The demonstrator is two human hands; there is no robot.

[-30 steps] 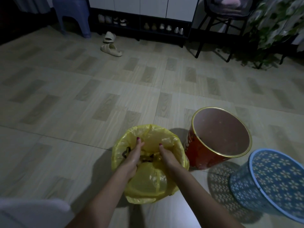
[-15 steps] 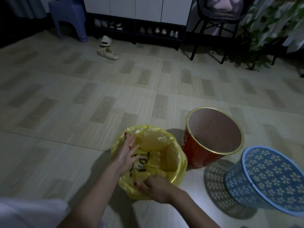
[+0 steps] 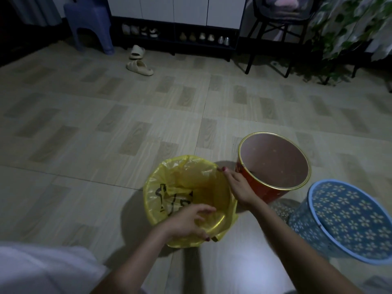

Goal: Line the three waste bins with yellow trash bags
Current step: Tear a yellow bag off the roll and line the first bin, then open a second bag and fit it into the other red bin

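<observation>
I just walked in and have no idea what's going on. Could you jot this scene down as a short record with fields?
Setting: tiled floor, dim light
Lined bin: yellow bag folded over its rim
Left hand: grips the bag at the near rim
Right hand: on the bag at the rim's right side
Red bin: no bag
Blue flowered bin: no bag
Background: slippers, stool

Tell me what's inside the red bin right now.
Nothing shows in the red bin: just its bare pinkish inner wall, no yellow bag. Its near wall hides part of the bottom, so something small there can't be ruled out. The right hand is beside it, on the bag.
</observation>
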